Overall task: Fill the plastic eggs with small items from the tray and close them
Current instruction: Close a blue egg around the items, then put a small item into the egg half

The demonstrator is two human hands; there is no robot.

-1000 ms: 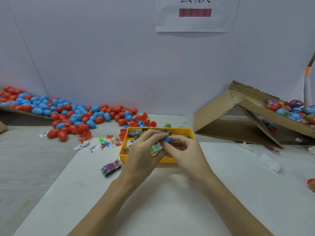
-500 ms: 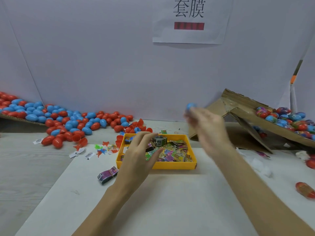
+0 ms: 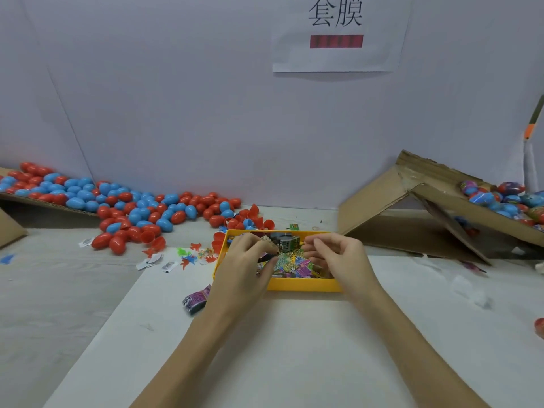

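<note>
The yellow tray (image 3: 303, 285) sits at the far edge of the white mat, filled with small colourful packets (image 3: 291, 262) and a dark toy block (image 3: 287, 241). My left hand (image 3: 247, 260) reaches into the tray's left side and pinches a small beige packet (image 3: 267, 240) between thumb and fingertips. Over the tray's right side my right hand (image 3: 338, 259) hovers with loosely curled fingers, and I see nothing in it. Empty red and blue plastic eggs (image 3: 132, 207) lie heaped at the left, with open halves (image 3: 250, 219) just behind the tray.
A tilted cardboard box (image 3: 435, 198) at the right holds several wrapped eggs (image 3: 506, 198). A purple packet bundle (image 3: 195, 298) lies left of the tray. Tiny plastic figures (image 3: 191, 256) and paper labels (image 3: 153, 260) are scattered at the left. One red egg (image 3: 540, 326) shows at the right edge.
My right hand carried a closed blue egg up toward the cardboard box, then came back without it to the tray. My left hand stayed in the tray and picked up a packet.
</note>
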